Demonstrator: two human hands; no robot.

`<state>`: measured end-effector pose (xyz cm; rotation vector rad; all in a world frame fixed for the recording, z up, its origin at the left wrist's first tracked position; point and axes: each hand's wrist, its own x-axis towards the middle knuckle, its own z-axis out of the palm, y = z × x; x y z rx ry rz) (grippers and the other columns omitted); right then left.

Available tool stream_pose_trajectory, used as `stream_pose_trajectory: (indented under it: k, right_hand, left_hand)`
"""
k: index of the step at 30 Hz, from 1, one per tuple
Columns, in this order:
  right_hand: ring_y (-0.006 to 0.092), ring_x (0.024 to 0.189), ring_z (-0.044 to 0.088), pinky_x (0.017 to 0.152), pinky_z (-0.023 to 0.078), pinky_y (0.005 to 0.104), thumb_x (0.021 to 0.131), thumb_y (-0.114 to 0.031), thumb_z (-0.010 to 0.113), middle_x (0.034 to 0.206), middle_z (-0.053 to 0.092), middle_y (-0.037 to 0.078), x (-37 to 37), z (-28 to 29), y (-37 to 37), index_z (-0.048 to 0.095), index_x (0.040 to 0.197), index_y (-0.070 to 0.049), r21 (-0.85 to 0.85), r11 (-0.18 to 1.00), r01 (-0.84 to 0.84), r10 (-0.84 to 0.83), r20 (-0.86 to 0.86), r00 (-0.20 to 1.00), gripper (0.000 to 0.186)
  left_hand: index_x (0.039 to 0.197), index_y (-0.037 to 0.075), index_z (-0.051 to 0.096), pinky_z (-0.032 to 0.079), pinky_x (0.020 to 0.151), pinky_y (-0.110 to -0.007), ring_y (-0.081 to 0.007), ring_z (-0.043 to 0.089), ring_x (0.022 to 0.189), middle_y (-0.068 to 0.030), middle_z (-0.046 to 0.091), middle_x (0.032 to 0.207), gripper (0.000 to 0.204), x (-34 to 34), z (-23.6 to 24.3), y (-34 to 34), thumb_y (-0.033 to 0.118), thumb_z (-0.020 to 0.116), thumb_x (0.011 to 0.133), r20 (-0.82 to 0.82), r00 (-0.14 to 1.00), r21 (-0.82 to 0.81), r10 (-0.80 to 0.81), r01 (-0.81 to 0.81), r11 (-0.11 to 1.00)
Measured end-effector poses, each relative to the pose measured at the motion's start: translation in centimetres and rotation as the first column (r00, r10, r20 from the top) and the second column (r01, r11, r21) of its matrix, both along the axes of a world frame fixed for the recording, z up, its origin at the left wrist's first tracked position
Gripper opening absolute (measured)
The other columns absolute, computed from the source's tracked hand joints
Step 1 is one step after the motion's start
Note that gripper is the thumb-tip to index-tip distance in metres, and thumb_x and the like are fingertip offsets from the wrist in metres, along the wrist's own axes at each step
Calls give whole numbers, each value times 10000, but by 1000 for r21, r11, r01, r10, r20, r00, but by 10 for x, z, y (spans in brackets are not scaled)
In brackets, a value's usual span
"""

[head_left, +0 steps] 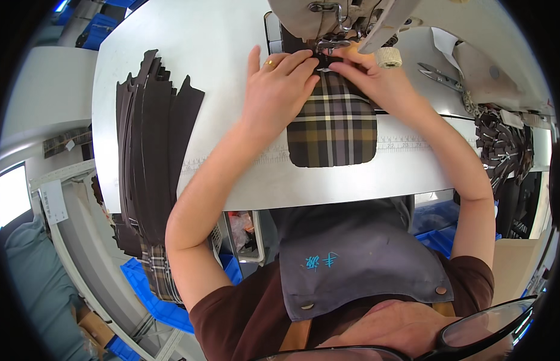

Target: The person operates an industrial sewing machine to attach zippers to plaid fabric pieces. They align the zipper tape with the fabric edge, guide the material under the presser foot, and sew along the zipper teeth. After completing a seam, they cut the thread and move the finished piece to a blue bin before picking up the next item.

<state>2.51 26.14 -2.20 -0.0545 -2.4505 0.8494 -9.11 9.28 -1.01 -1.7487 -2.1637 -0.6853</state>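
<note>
A plaid fabric panel (333,129) in brown, black and white, with rounded near corners, lies on the white sewing table. Its far end runs beneath the needle area of a sewing machine (346,30), where a dark fabric strip (324,62) lies across it. From the left, my left hand (278,87) holds this strip with bent fingertips and thumb; a ring is on one finger, and the little finger sticks out. My right hand (373,75) pinches the strip between thumb and forefinger close to the presser foot (333,44). The fingers partly hide the strip.
A stack of dark fabric strips (148,132) hangs over the table's left edge, above a blue bin (153,301). Metal scissors (439,77) lie right of the machine, near a bundle of dark pieces (502,141). A printed ruler (406,144) crosses the tabletop.
</note>
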Motion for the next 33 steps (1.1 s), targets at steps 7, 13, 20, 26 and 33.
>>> stream_pose_trajectory:
  k: [7, 13, 20, 26, 33]
  right_hand:
    - [241, 774, 611, 585, 518, 328, 879, -181, 592, 879, 602, 32, 3, 14, -15, 644, 1031, -107, 577, 816, 10, -116, 146, 983, 177]
    - [163, 652, 575, 541, 474, 298, 834, -122, 630, 763, 561, 48, -8, -8, 2, 623, 909, -40, 247, 965, -90, 89, 18, 996, 112]
    - [88, 633, 526, 562, 428, 236, 853, -92, 620, 753, 561, 44, 10, 31, -8, 601, 892, -1, -302, 944, -135, 252, 394, 884, 100]
    - [91, 714, 556, 605, 439, 243, 865, -81, 606, 806, 572, 20, 5, 9, -16, 619, 924, -47, 123, 992, -32, 25, 59, 998, 69]
    - [105, 600, 486, 541, 388, 260, 852, -128, 629, 718, 519, 0, 12, 33, -3, 613, 807, -27, -360, 909, -211, 330, 313, 891, 112]
  left_hand:
    - [897, 35, 651, 485, 762, -268, -196, 624, 806, -41, 654, 923, 98, -22, -4, 15, 62, 633, 804, 121, 988, 62, -100, 93, 994]
    - [874, -20, 640, 458, 795, -263, -158, 603, 872, -64, 648, 908, 87, -28, 0, 14, 37, 625, 809, 619, 774, 98, -134, 93, 991]
    - [867, -10, 647, 424, 861, -280, -163, 568, 923, -53, 633, 919, 77, -28, -1, 9, 43, 627, 815, 682, 703, 116, -202, 168, 979]
    - [858, 19, 659, 425, 864, -296, -181, 553, 922, -39, 621, 923, 91, -21, 14, 3, 78, 659, 789, 703, 679, 25, -213, 276, 961]
    - [938, 54, 664, 462, 800, -295, -181, 583, 896, -34, 619, 959, 176, -31, 12, 4, 118, 688, 776, 715, 641, 123, -280, 279, 952]
